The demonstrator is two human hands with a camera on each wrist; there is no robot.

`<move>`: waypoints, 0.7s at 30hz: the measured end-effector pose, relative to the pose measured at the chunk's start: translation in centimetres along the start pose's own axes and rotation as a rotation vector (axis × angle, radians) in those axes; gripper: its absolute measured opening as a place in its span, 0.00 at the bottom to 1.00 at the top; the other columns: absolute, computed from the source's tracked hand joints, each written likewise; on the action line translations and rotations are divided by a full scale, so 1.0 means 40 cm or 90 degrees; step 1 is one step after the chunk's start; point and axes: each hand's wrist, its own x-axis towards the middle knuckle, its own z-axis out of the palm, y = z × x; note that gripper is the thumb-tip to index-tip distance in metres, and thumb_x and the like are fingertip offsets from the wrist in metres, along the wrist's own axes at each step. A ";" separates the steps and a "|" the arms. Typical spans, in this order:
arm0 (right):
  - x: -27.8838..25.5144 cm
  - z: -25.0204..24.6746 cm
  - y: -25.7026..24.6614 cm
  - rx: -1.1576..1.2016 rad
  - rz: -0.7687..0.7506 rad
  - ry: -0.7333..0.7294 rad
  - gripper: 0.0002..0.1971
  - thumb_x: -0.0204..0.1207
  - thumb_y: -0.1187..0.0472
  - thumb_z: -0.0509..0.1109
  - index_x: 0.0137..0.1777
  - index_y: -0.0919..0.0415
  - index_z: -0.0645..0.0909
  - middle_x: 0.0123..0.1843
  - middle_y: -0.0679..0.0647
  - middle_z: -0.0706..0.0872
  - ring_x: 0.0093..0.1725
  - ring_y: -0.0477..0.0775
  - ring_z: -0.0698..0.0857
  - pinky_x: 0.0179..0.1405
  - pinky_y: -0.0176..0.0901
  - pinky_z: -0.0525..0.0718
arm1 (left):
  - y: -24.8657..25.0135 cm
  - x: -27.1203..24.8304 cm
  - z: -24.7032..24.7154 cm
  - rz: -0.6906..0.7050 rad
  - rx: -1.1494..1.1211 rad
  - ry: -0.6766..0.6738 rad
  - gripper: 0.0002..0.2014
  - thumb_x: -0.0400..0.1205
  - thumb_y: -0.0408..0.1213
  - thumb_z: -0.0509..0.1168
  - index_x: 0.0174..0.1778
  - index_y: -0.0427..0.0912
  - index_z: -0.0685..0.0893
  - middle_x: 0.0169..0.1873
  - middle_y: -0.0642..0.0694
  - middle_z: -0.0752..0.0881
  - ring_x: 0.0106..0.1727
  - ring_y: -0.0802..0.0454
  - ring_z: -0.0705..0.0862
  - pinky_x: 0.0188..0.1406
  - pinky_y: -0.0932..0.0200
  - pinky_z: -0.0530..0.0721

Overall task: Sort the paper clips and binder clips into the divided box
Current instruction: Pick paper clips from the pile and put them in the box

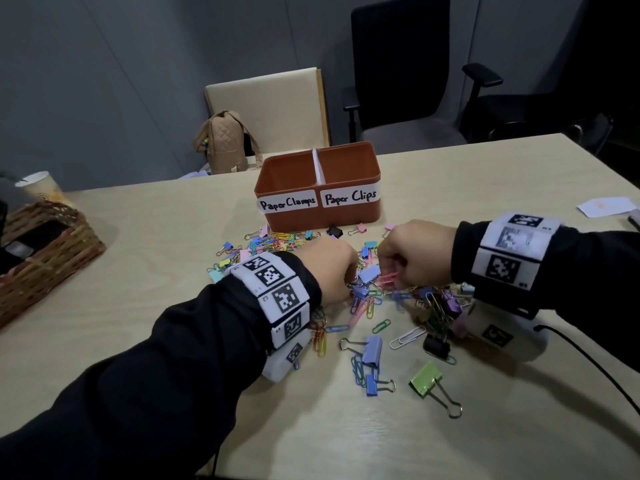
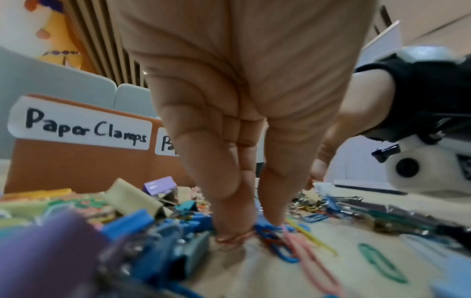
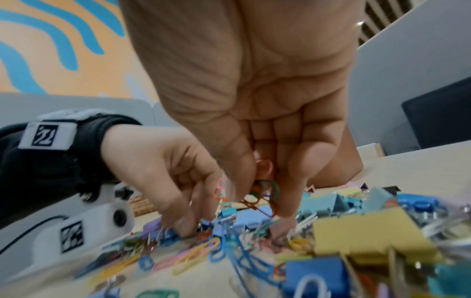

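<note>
Both hands are down in a heap of coloured clips on the pale surface (image 1: 485, 188), knuckles up and close together.

The right hand (image 1: 414, 252) has its fingers curled, thumb and fingertips pinching a small bunch of paper clips (image 3: 262, 189), red, green and pink among them, lifted just above the heap.

The left hand (image 1: 327, 268) points its fingers (image 2: 229, 191) down together, tips pressing into the clips; in the right wrist view they look bent over the pile, though whether they pinch anything cannot be told.

Between the two hands lies a lilac binder clip (image 1: 369, 274), with pink paper clips (image 1: 389, 277) just beside it.

Nearer the person than the hands lie loose pieces: a blue binder clip (image 1: 372, 349), a green binder clip (image 1: 425, 379) and a white paper clip (image 1: 407, 337).

Beyond the hands stands the brown divided box (image 1: 287, 171), its left half labelled "Paper Clamps", its right "Paper Clips".

Far off to the left of the left hand sits a wicker basket (image 1: 65, 251), with a paper cup (image 1: 41, 187) behind it.
</note>
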 end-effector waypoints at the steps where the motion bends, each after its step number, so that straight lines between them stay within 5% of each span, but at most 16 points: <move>1: 0.000 -0.009 0.008 0.024 0.011 0.003 0.06 0.72 0.67 0.73 0.43 0.54 0.83 0.37 0.45 0.82 0.42 0.50 0.79 0.38 0.38 0.75 | 0.005 -0.002 0.003 -0.005 -0.005 -0.004 0.10 0.76 0.43 0.71 0.49 0.42 0.88 0.45 0.46 0.87 0.49 0.46 0.85 0.39 0.58 0.79; 4: 0.007 -0.023 0.030 0.055 0.034 0.007 0.08 0.71 0.66 0.75 0.39 0.54 0.80 0.33 0.44 0.81 0.41 0.50 0.79 0.34 0.33 0.74 | 0.024 -0.001 0.016 -0.013 -0.012 -0.022 0.20 0.69 0.56 0.76 0.42 0.41 0.88 0.39 0.45 0.88 0.40 0.48 0.84 0.34 0.57 0.81; 6: 0.012 -0.021 0.039 0.073 0.040 0.015 0.07 0.71 0.63 0.78 0.39 0.55 0.81 0.36 0.47 0.83 0.39 0.49 0.79 0.32 0.33 0.73 | 0.038 0.004 0.023 -0.010 0.002 -0.017 0.23 0.67 0.57 0.78 0.43 0.40 0.87 0.39 0.44 0.87 0.38 0.47 0.83 0.31 0.58 0.76; 12: 0.007 -0.012 0.063 0.222 0.068 0.018 0.10 0.73 0.69 0.74 0.39 0.54 0.79 0.31 0.48 0.84 0.28 0.43 0.79 0.31 0.36 0.76 | 0.055 0.033 0.022 0.016 0.017 -0.020 0.15 0.73 0.42 0.75 0.52 0.38 0.88 0.48 0.41 0.88 0.49 0.42 0.86 0.46 0.51 0.87; 15: 0.003 -0.005 0.081 0.345 0.088 -0.026 0.11 0.77 0.74 0.68 0.49 0.56 0.81 0.30 0.53 0.87 0.25 0.45 0.83 0.26 0.36 0.78 | 0.054 0.039 0.023 0.014 0.002 -0.038 0.10 0.75 0.35 0.71 0.50 0.37 0.89 0.49 0.40 0.89 0.51 0.41 0.86 0.51 0.49 0.87; 17: 0.002 -0.004 0.091 0.431 0.122 -0.043 0.12 0.79 0.77 0.61 0.52 0.62 0.82 0.29 0.57 0.85 0.26 0.51 0.85 0.21 0.36 0.79 | 0.052 0.039 0.026 0.013 -0.018 -0.035 0.08 0.75 0.32 0.70 0.48 0.38 0.90 0.47 0.41 0.89 0.50 0.42 0.86 0.51 0.49 0.87; 21: 0.006 -0.003 0.103 0.502 0.180 -0.042 0.15 0.78 0.78 0.52 0.41 0.64 0.78 0.31 0.59 0.79 0.17 0.48 0.73 0.11 0.32 0.66 | 0.046 0.032 0.032 0.019 -0.049 -0.024 0.06 0.74 0.33 0.71 0.45 0.41 0.89 0.44 0.45 0.89 0.47 0.46 0.86 0.44 0.56 0.85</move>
